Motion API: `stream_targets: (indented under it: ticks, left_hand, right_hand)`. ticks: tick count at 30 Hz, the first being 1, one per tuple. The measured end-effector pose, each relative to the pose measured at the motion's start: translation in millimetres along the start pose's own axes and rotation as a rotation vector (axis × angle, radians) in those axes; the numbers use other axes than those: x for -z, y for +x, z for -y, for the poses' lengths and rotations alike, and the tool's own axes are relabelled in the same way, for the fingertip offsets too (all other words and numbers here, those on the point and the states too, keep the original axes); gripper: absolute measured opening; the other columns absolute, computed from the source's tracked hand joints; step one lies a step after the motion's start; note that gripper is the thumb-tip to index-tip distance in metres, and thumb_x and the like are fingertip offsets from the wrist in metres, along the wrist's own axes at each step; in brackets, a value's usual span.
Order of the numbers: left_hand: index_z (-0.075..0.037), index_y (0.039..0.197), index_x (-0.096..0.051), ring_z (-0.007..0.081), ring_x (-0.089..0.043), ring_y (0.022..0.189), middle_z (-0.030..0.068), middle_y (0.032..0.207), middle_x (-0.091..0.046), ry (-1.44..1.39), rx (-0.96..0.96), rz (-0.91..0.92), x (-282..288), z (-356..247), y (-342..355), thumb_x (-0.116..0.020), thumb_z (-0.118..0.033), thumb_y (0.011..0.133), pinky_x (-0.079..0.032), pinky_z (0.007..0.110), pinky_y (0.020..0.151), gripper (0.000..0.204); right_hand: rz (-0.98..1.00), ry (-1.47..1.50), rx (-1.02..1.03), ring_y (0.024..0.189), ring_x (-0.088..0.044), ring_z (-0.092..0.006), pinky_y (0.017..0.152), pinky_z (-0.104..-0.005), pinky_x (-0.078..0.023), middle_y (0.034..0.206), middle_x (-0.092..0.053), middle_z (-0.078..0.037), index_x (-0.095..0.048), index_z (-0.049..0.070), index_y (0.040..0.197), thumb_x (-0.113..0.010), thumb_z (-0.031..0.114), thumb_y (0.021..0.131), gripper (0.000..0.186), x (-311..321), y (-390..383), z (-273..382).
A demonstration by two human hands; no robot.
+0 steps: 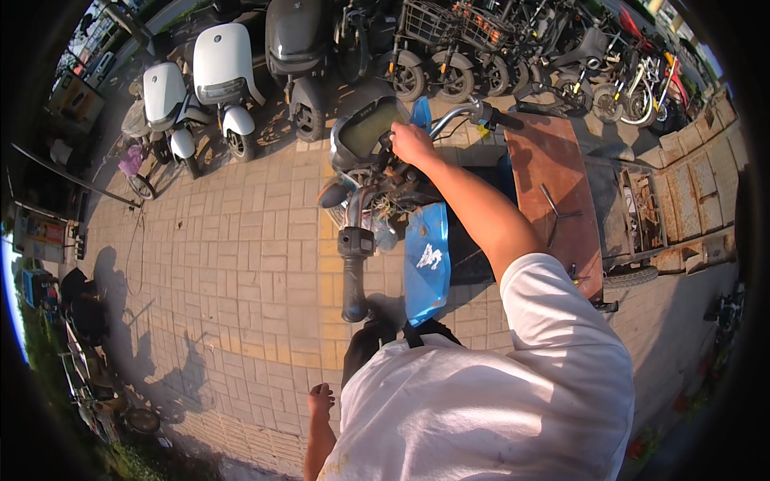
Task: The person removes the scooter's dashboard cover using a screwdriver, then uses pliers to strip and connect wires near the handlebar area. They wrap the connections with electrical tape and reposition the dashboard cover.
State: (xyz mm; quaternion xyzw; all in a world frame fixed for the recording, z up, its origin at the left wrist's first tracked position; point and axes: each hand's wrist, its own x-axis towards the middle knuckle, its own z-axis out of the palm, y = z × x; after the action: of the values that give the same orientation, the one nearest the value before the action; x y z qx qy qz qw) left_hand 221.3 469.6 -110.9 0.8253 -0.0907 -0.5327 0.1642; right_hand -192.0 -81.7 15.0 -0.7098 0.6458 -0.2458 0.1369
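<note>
My right hand (411, 144) reaches across a tricycle's front and is closed at the right edge of its dashboard display (373, 132). Whatever the fingers pinch there is hidden. Below the display, a bundle of loose wires (389, 207) shows in the opened-up front. The near handlebar grip (354, 297) points toward me, with a switch block above it; the far grip (509, 120) lies beyond my wrist. A blue front panel (427, 260) with a torn white mark stands next to the wires. My left hand (321, 398) hangs low at my side, fingers loosely curled and apart, with nothing visible in it.
A brown seat board (553, 184) carries a T-shaped wrench (555, 210). Behind it is a rusty cargo bed (694, 188). White scooters (223, 64), a dark scooter (297, 48) and several bicycles (453, 68) line the far side. Paving bricks (241, 264) spread leftward.
</note>
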Motion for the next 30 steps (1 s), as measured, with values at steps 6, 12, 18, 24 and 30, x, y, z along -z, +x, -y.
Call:
stream_targets:
  ticks: [6,12,18,24,30]
  left_hand:
    - [-0.001,0.114,-0.064,0.0183,-0.063,0.066,0.0106,0.086,-0.069,0.169,-0.112,-0.060,11.1,6.8,7.3,-0.060,-0.038,0.088,-0.051,0.035,0.061,0.046]
    - [-0.004,0.111,-0.068,0.0248,-0.069,0.074,0.0136,0.085,-0.071,0.170,-0.139,-0.134,42.6,-3.8,52.1,-0.060,-0.041,0.086,-0.053,0.038,0.071,0.045]
    - [-0.003,0.103,-0.069,0.0190,-0.065,0.067,0.0089,0.080,-0.069,0.015,0.058,-0.029,90.3,58.9,103.6,-0.061,-0.039,0.088,-0.053,0.035,0.063,0.040]
    - [-0.002,0.100,-0.069,0.0170,-0.063,0.064,0.0071,0.077,-0.067,-0.141,0.164,-0.037,186.2,100.9,155.6,-0.060,-0.041,0.089,-0.052,0.033,0.059,0.042]
    - [-0.008,0.109,-0.069,0.0304,-0.063,0.110,0.0129,0.115,-0.067,0.621,-0.068,-0.012,318.8,55.5,209.1,-0.056,-0.033,0.088,-0.054,0.044,0.083,0.035]
  right_hand:
    - [0.083,-0.091,-0.012,0.091,-0.062,-0.0442,0.076,-0.0522,-0.049,0.093,-0.066,-0.025,-0.061,0.003,0.099,-0.056,0.017,0.090,0.018,-8.5,15.5,-1.2]
    - [0.368,-0.342,-0.044,0.120,-0.051,-0.0389,0.100,-0.0460,-0.043,0.130,-0.054,-0.023,-0.045,0.000,0.136,-0.064,0.030,0.089,0.059,41.5,23.9,49.1]
    - [0.261,0.013,0.417,0.103,-0.060,-0.0326,0.090,-0.0393,-0.047,0.118,-0.060,-0.021,-0.055,-0.003,0.125,-0.066,0.022,0.086,0.047,67.6,41.0,268.1]
    - [0.834,-0.073,0.614,0.105,-0.061,-0.0357,0.089,-0.0414,-0.048,0.114,-0.062,-0.022,-0.059,-0.001,0.121,-0.066,0.033,0.085,0.050,-94.6,-16.6,434.2]
    - [1.278,-0.151,0.718,0.111,-0.058,-0.0381,0.095,-0.0430,-0.045,0.117,-0.061,-0.023,-0.060,0.000,0.122,-0.064,0.044,0.085,0.058,-257.3,-111.6,486.8]
